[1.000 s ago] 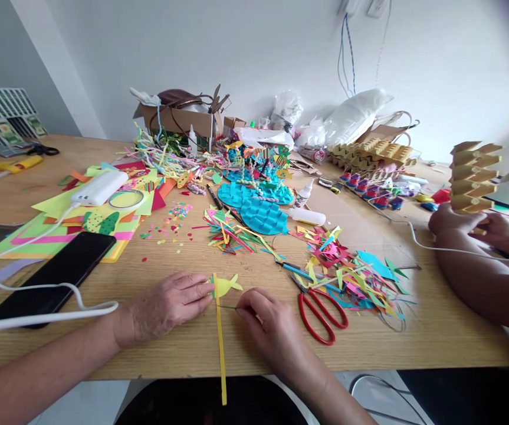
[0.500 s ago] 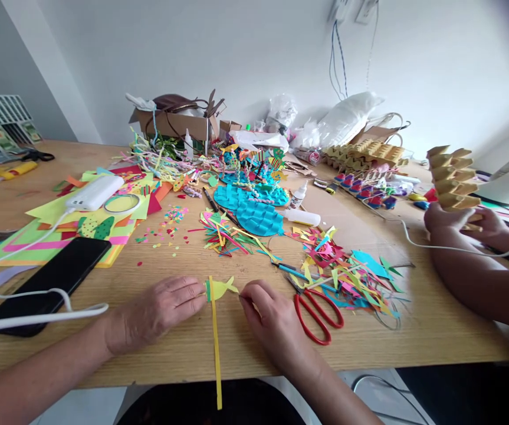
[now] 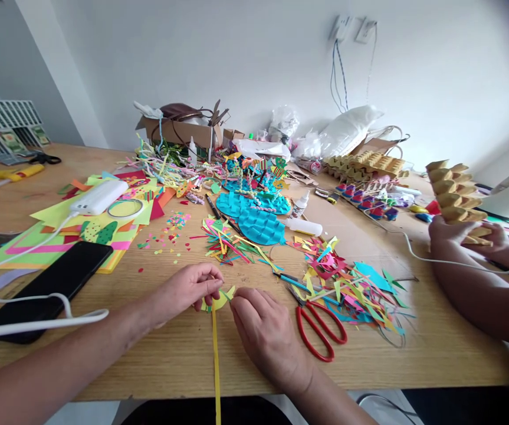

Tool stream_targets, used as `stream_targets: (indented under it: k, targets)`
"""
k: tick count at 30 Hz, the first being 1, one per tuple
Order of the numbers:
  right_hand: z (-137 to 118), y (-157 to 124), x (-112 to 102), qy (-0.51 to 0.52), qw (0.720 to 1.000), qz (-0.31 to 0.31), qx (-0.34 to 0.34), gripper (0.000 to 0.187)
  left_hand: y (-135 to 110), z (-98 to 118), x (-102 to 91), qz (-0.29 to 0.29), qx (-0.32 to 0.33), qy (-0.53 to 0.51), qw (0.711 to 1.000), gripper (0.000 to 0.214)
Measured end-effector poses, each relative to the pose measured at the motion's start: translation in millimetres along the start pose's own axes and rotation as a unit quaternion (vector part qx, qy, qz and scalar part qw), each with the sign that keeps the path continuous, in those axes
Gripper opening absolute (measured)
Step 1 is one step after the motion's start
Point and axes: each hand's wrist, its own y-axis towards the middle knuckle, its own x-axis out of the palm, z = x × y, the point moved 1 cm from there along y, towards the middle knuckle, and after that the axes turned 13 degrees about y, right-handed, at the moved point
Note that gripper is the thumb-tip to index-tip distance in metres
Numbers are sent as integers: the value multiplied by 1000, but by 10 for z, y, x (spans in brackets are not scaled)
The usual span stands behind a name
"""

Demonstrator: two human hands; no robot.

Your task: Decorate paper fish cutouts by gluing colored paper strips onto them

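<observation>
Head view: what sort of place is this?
Likely a craft workspace, though home, classroom or workshop is unclear: a wooden table strewn with coloured paper scraps, red-handled scissors and a white squeeze bottle.

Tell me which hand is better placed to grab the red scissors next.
Probably the right hand: it is beside the red scissors, though it may be pinching something. The left hand is farther off, at the yellow paper fish.

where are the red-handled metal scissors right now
In the head view, the red-handled metal scissors lie on the wooden table just right of the person's right hand, at the near left edge of the multicoloured paper scraps.
</observation>
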Motion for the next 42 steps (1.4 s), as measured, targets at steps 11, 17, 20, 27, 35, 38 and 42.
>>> stream_targets:
  k: [11,17,20,27,35,38,42]
  targets:
    - [-34,8,-5,-13,1000,-1,-9,33,37,69,40,22,-34,-51,998,26]
    - [-4,-3,-33,-12,1000,11,-5,31,48,32,-33,42,-32,-30,998,38]
    - [2,0,-47,-16,1000,15,-7,28,31,22,-52,26,-37,-10,999,45]
    - [-19,10,-45,-20,1000,10,-7,27,39,66,-8,-14,-64,25,998,47]
    - [-10,-13,-38,-12,1000,4,-5,28,88,117,6,-30,-63,31,997,31]
    - [-8,-20,-28,-10,1000,-1,-4,29,108,129,5,-26,-40,47,998,28]
    - [-2,-34,2,-22,1000,-7,-7,33,151,128,-3,-8,-3,78,997,25]
